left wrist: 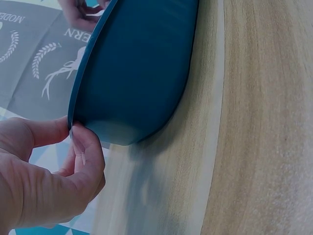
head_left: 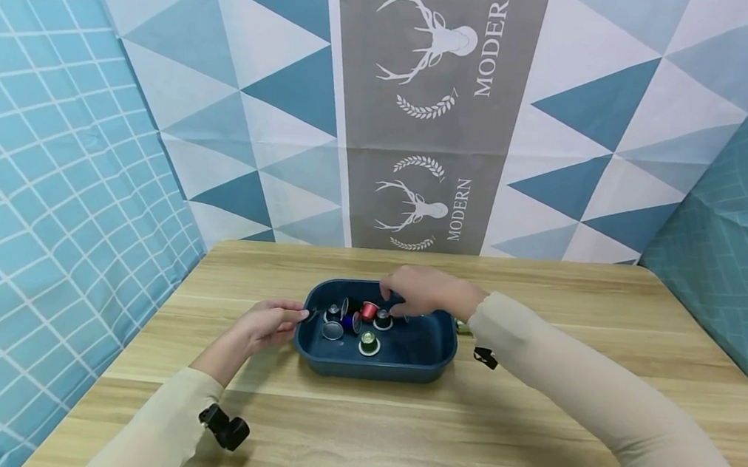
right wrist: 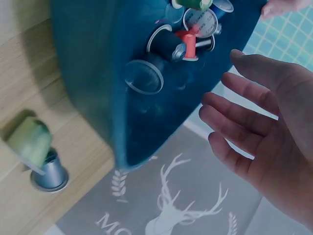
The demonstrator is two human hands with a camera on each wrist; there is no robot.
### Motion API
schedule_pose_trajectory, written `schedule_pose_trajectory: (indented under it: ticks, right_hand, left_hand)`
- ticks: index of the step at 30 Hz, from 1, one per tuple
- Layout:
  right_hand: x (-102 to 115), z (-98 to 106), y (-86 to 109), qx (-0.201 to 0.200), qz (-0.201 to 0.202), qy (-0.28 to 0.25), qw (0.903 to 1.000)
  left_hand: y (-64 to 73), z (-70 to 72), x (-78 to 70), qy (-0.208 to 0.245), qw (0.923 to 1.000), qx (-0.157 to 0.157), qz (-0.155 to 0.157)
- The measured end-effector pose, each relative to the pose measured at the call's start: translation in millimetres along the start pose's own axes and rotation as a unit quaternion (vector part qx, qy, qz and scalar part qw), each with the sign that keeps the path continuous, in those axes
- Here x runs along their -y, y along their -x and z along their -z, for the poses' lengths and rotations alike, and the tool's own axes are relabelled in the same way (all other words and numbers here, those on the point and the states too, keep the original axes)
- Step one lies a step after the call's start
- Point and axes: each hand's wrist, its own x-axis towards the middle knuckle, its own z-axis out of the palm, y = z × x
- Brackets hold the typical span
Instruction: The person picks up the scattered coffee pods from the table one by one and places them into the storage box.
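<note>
A dark blue plastic bin (head_left: 413, 352) stands on the table with several coffee capsules inside, mostly in its left half. Among them are a red capsule (head_left: 369, 311), a green capsule (head_left: 369, 343), a blue capsule (head_left: 350, 323) and a black capsule (head_left: 383, 317). My left hand (head_left: 270, 321) pinches the bin's left rim between thumb and fingers, plainly seen in the left wrist view. Over the bin's far right side hovers my right hand (head_left: 432, 292). In the right wrist view its fingers (right wrist: 239, 115) are loosely spread, bent a little, with nothing between them.
Outside the bin's right end, a green capsule (right wrist: 32, 139) and a blue-grey capsule (right wrist: 50, 171) touch each other on the wooden table (head_left: 356, 432). A patterned cloth (head_left: 424, 119) hangs behind the table's far edge, and a blue checked cloth (head_left: 53, 161) hangs at the left.
</note>
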Motion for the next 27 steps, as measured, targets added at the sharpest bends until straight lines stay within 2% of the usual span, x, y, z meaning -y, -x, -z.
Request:
schedule_pose_trajectory:
  ticks: [5, 13, 27]
  right_hand:
    - [-12.4, -3.2, 15.0, -0.027, 0.012, -0.014, 0.9995]
    - [-26.8, -5.2, 41.6, -0.084, 0.010, -0.032, 0.9959]
    - [-50.1, -18.4, 75.3, -0.163, -0.030, -0.063, 0.9842]
  left_hand:
    - [-0.9, 0.6, 0.5, -0.005, 1.0000, 0.000, 0.005]
    - [-2.2, 0.6, -1.5, 0.000, 1.0000, 0.007, 0.005]
    - [-1.4, -0.4, -4.2, -0.002, 0.9999, 0.000, 0.013]
